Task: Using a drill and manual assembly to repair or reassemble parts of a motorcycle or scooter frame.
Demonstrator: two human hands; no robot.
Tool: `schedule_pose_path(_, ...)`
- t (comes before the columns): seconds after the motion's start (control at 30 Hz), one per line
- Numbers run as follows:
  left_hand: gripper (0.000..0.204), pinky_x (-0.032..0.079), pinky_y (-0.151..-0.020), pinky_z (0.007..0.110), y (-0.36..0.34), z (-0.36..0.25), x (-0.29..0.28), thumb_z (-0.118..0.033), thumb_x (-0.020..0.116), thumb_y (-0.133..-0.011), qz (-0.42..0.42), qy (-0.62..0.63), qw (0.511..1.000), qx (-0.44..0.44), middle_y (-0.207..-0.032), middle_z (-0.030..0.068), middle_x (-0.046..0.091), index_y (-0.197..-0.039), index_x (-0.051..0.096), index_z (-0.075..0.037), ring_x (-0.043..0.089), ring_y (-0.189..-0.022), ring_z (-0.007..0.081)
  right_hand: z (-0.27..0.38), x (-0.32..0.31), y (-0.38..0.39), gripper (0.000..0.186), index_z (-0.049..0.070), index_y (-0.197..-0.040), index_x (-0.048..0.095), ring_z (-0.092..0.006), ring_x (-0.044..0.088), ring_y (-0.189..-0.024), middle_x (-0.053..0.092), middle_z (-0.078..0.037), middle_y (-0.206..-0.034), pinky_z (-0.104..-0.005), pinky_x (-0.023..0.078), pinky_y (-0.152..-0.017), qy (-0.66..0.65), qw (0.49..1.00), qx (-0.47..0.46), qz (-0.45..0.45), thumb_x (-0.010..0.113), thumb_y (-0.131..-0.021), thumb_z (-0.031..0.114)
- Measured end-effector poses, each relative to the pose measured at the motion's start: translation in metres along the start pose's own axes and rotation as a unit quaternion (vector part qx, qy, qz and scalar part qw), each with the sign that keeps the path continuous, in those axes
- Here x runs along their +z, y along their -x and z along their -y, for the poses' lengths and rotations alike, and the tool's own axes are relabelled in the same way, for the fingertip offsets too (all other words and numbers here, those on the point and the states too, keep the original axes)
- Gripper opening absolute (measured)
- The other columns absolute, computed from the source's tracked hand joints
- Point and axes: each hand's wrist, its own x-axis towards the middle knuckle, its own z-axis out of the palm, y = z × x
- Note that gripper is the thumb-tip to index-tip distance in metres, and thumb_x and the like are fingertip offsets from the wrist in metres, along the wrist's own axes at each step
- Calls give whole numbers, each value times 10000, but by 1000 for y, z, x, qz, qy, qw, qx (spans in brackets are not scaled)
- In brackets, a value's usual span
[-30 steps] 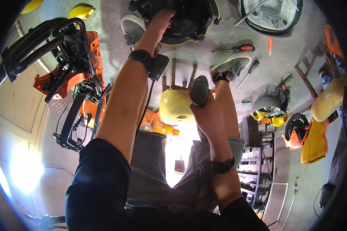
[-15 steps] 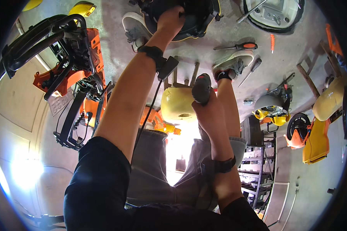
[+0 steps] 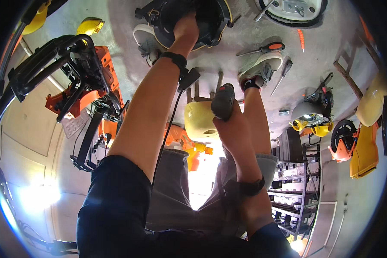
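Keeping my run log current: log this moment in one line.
left hand: at black yellow-edged shell, grip unclear | right hand: gripping power drill | floor: orange-and-black-handled screwdriver, dark-handled screwdriver

We grip a dark power tool in our right hand; ahead lies a hollow, yellow-edged black shell.

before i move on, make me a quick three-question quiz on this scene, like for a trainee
1. Which hand holds the dark power tool?
2. True or false: the left hand is at the rounded black shell.
3. Fill in the blank: the screwdriver with the orange-and-black handle lies on the ____.

Key:
1. The right hand.
2. True.
3. Floor.
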Motion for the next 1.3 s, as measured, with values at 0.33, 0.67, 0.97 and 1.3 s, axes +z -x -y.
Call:
schedule_pose_path(0.33,124,507,-676,372,-3,32,-55,-104,561,-882,145,605,755,-206,-919,165,629,-955,569,-4,638,-839,310,-12,7,-2,478,58,-1176,467,-413,608,-965,647,-214,-1004,-466,489,-820,-32,999,-8,8,639,-760,219)
schedule_pose_path(0.67,136,495,-623,321,-4,35,-73,-93,573,-794,107,511,831,-192,-772,57,589,-923,594,-57,600,-721,233,-16,4,-1,513,32,-1193,465,-417,614,-948,647,-233,-987,-477,492,-808,-16,1000,-27,-6,648,-750,213)
schedule_pose_path(0.97,291,496,-832,407,14,10,-14,-300,665,-794,-13,50,995,-87,-968,142,687,-999,670,-92,645,-952,323,-16,0,3,504,45,-1201,463,-416,604,-971,642,-223,-1009,-470,482,-831,-48,999,-19,-5,634,-755,207)
schedule_pose_path(1.3,276,513,-784,422,9,13,8,-330,700,-776,-90,28,994,-60,-911,168,690,-887,699,-76,661,-882,348,-20,7,4,529,49,-1242,479,-428,613,-955,647,-239,-1009,-470,496,-808,-34,999,-32,-20,612,-746,176)
